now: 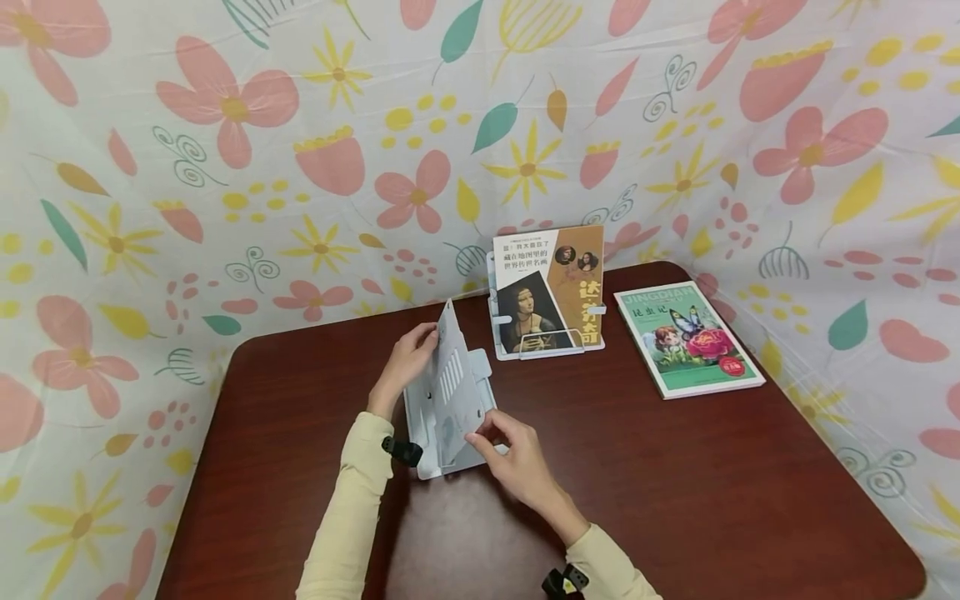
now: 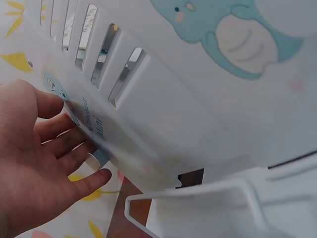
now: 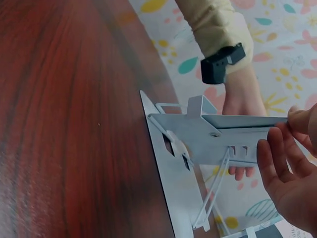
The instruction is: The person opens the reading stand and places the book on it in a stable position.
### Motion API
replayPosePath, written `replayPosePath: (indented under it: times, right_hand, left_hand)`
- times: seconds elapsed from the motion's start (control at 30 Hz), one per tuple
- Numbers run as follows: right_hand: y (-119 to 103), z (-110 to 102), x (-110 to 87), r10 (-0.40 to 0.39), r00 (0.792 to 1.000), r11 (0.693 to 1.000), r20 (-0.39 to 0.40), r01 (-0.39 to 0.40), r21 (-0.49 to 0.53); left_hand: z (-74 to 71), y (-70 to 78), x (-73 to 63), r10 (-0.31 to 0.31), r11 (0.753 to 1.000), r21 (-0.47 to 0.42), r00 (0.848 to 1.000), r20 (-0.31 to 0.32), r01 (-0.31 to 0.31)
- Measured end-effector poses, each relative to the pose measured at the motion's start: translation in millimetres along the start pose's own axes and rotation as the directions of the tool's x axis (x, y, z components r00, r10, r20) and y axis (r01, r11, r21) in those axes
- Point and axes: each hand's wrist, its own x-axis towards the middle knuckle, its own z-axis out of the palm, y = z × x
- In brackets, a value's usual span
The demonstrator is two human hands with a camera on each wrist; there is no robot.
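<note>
A pale grey metal book stand [image 1: 457, 392] sits on the table, its slotted back plate tilted up from the base [image 3: 171, 183]. With my left hand [image 1: 405, 360] I hold the plate's far edge, thumb at the rim; the left wrist view shows a blue dinosaur print [image 2: 247, 44] on the plate. My right hand [image 1: 519, 458] pinches the near corner between thumb and fingers. Seen from the right wrist, thin wire supports [image 3: 215, 183] run between plate and base. A wire page holder [image 2: 188, 191] shows at the plate's lower end in the left wrist view.
Behind the stand, a second stand holds an upright book with a portrait cover [image 1: 536, 292]. To the right lies a green-covered book [image 1: 686, 342] with a butterfly and flower. Flower-patterned cloth [image 1: 337, 167] hangs around the dark wooden table [image 1: 675, 492].
</note>
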Motion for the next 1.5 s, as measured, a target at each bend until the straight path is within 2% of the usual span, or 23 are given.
replayPosePath:
  times: [0.27, 0.5, 0.63, 0.83, 1.13, 1.5]
  right_hand:
    - [1, -5, 4.0, 0.006, 1.000, 1.000, -0.009, -0.006, -0.009]
    - [35, -3, 4.5, 0.011, 0.999, 0.999, -0.048, -0.013, -0.042]
    - [44, -6, 6.1, 0.039, 0.997, 0.998, -0.073, -0.042, -0.042]
    - [46, -13, 11.1, 0.052, 0.996, 0.996, -0.074, -0.057, -0.073]
    - [47, -23, 23.6, 0.077, 0.994, 0.985, -0.080, -0.088, -0.152]
    - [55, -32, 39.1, 0.100, 0.991, 0.974, -0.086, -0.115, -0.193]
  left_hand:
    - [-5.6, -3.6, -7.0, -0.015, 1.000, -0.028, 0.999, -0.028, 0.014]
    - [-14.9, -8.6, -11.5, -0.033, 0.998, -0.057, 0.998, -0.045, 0.030]
    - [-21.2, -11.5, -13.4, -0.057, 0.996, -0.078, 0.997, -0.054, 0.052]
    - [-26.7, -14.8, -17.5, -0.086, 0.993, -0.091, 0.995, -0.057, 0.080]
    - [-31.0, -19.2, -25.8, -0.092, 0.992, -0.099, 0.992, -0.082, 0.084]
    - [-35.1, -25.4, -37.0, -0.088, 0.993, -0.092, 0.988, -0.127, 0.077]
